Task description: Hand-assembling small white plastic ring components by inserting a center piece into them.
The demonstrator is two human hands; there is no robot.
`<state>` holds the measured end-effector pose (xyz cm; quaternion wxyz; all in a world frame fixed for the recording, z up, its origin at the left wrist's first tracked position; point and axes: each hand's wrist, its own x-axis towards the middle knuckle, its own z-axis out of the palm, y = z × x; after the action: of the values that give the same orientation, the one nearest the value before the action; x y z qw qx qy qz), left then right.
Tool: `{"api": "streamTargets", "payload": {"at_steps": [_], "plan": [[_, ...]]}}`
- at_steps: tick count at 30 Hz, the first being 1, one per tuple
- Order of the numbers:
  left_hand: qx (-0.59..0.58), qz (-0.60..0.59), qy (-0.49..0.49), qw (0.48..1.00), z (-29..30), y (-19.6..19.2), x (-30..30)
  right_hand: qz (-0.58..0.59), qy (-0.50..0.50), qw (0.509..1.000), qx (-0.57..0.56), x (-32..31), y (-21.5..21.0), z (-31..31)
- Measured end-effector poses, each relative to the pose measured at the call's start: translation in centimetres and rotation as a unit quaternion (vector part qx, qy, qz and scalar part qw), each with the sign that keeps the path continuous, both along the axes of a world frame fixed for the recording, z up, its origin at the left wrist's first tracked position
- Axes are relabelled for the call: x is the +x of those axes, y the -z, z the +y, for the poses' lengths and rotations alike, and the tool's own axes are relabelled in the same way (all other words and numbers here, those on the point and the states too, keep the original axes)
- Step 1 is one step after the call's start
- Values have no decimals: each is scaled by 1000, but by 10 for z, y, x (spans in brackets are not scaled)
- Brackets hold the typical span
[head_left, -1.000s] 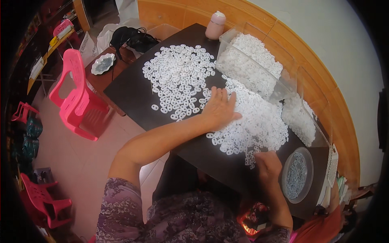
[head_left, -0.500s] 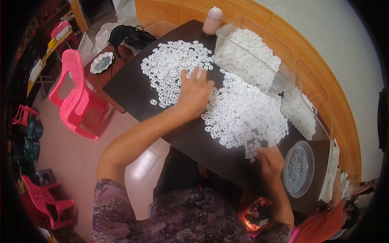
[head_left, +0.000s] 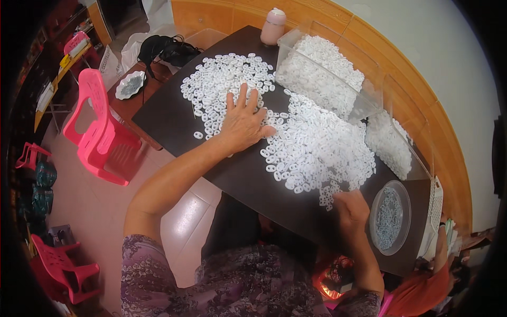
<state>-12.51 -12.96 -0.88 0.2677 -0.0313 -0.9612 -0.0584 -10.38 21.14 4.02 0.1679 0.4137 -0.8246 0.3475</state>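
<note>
My left hand (head_left: pixel 244 122) lies flat, fingers spread, on a wide spread of small white plastic rings (head_left: pixel 311 142) covering the dark table (head_left: pixel 174 119). It rests between the left patch of white rings (head_left: pixel 222 84) and the larger right patch. My right hand (head_left: pixel 350 207) sits at the near edge of the right patch, fingers curled down onto a few rings; whether it holds any is hidden.
Two clear boxes (head_left: pixel 322 74) of white rings stand at the table's far edge, beside a pink bottle (head_left: pixel 273 25). A round clear dish (head_left: pixel 390 216) of small grey parts sits at the right end. Pink plastic chair (head_left: pixel 100 132) and black bag (head_left: pixel 166 50) at left.
My left hand has slid leftward across the rings, from the right patch to the gap beside the left patch. My right hand has stayed at the near edge.
</note>
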Motion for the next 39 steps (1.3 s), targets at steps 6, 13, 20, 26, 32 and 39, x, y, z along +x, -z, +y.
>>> {"api": "streamTargets", "payload": {"at_steps": [6, 13, 20, 26, 32, 39], "plan": [[64, -36, 48, 996, 13, -5, 6, -9, 3, 1000, 8, -1, 0, -1], [-10, 38, 1, 999, 5, 0, -5, 2, 9, 1000, 5, 1, -2, -1], [33, -11, 39, 999, 19, -2, -3, 5, 10, 1000, 10, 3, -3, 0], [155, 22, 3, 988, -2, -34, 8, 14, 14, 1000, 10, 3, -6, 0], [194, 80, -9, 978, -14, -39, 42, 1, 11, 1000, 1, 1, -1, 6], [73, 80, 21, 994, -12, -20, 39, 12, 1, 1000, 8, 4, -6, 1]]}}
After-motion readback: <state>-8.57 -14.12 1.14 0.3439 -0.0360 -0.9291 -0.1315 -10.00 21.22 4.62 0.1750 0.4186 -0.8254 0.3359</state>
